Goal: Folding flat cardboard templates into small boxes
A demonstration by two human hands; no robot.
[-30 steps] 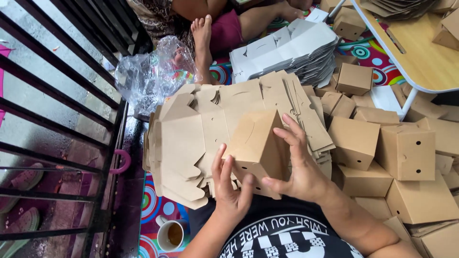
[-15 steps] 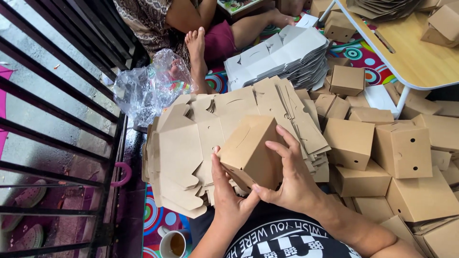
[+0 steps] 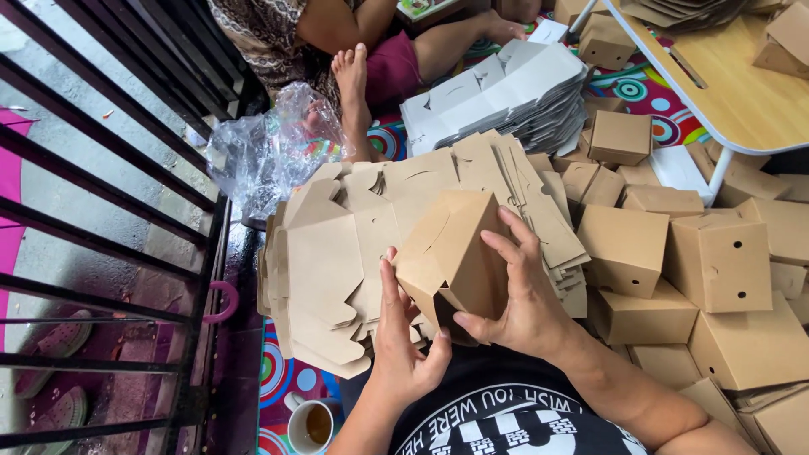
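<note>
A half-folded brown cardboard box point(image 3: 447, 244) is held above my lap by both hands. My left hand point(image 3: 403, 337) presses flat against its near left side, thumb tucked under the bottom flap. My right hand point(image 3: 518, 291) wraps over the right face, fingers spread on top and thumb at the lower opening. Just beyond lies a thick stack of flat brown box blanks point(image 3: 337, 253).
Several folded brown boxes point(image 3: 699, 261) pile up to my right. A stack of grey flat blanks point(image 3: 497, 97) lies farther off, next to a seated person's bare foot point(image 3: 352, 80). There is a crumpled clear plastic bag point(image 3: 270, 147), black railing point(image 3: 109, 211) on the left, a wooden low table point(image 3: 725, 76), and a cup point(image 3: 310, 425).
The box has turned and tilted slightly in my hands, and my left thumb has moved under its bottom flap. The view has shifted a little downward.
</note>
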